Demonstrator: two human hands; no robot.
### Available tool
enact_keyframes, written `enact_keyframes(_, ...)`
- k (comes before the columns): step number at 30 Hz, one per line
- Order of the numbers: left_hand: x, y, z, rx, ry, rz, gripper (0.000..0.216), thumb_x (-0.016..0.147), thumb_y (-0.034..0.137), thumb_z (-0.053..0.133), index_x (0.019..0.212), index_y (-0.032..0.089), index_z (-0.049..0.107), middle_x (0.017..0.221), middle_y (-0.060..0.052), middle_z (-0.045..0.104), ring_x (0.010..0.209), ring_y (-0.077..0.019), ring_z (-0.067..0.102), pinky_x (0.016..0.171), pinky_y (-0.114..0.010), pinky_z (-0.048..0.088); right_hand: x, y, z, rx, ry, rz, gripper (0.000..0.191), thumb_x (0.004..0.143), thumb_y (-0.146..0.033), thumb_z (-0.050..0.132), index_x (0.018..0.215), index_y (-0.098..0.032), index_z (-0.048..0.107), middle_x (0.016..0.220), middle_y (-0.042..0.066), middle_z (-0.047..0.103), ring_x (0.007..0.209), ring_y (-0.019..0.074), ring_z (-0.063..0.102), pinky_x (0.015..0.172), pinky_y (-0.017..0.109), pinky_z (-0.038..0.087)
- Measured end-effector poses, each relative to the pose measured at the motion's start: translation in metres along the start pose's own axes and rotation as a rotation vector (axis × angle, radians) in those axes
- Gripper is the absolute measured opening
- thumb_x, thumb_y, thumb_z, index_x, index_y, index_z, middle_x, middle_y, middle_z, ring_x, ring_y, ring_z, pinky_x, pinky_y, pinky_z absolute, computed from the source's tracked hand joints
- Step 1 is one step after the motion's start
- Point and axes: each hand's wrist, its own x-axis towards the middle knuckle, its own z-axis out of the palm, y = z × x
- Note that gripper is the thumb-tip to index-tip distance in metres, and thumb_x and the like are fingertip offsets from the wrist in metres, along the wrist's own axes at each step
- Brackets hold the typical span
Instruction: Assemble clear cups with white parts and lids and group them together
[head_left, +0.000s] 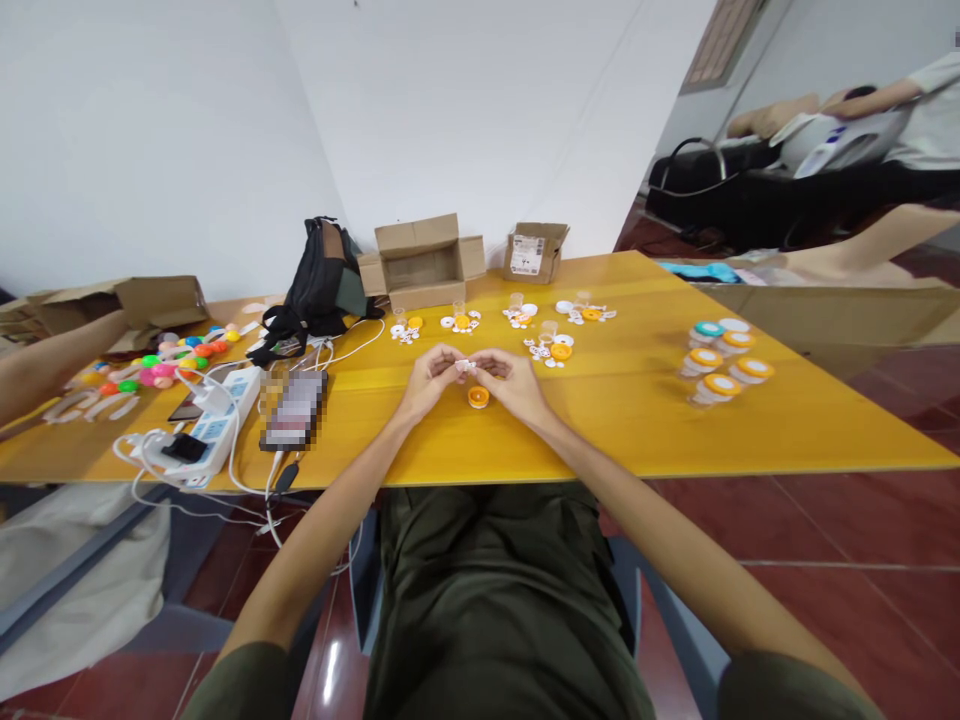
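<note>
My left hand point(429, 378) and my right hand point(512, 381) meet above the yellow table point(630, 420), fingertips pinched together on a small white part point(465, 366). Just below that part an orange cap point(478, 397) lies on the table between my wrists. Beyond my hands lie several little groups of white pieces with orange caps point(460, 322) and small clear cups point(549, 329).
Several lidded small jars point(721, 362) stand at the right. Two open cardboard boxes point(421, 263), a black backpack point(319, 285), a phone point(294, 410), a white power strip point(217, 415) with cables and colourful round pieces point(169, 362) are at the left. Another person's arm point(45, 365) reaches in at far left.
</note>
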Motion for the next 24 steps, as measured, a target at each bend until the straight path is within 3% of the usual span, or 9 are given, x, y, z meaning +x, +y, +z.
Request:
enact_keyframes(17,0.0002,-0.0013,-0.0004,0.018,-0.009,0.015,0.045,0.065,0.055,0.089,0.075,0.019,0.066,0.070,0.000,0.067,0.067,-0.0138,0.063,0.070,-0.028,0.054,0.0011,0.0011,-0.0019,-0.056,-0.024,-0.030,0.018,0.079,-0.041,0.072,0.084,-0.024,0.073,0.085,0.003,0.077,0.081,0.0216,0.072,0.079,0.036,0.060)
enact_keyframes(24,0.0014,-0.0034,-0.0028,-0.019,0.004,-0.101,0.046,0.070,0.058,0.085,0.076,0.018,0.064,0.070,0.000,0.068,0.060,-0.0121,0.064,0.062,-0.026,0.053,-0.0004,-0.0011,-0.0027,-0.218,-0.024,-0.119,0.012,0.083,-0.033,0.065,0.084,-0.026,0.074,0.087,0.003,0.076,0.083,0.0217,0.070,0.080,0.036,0.058)
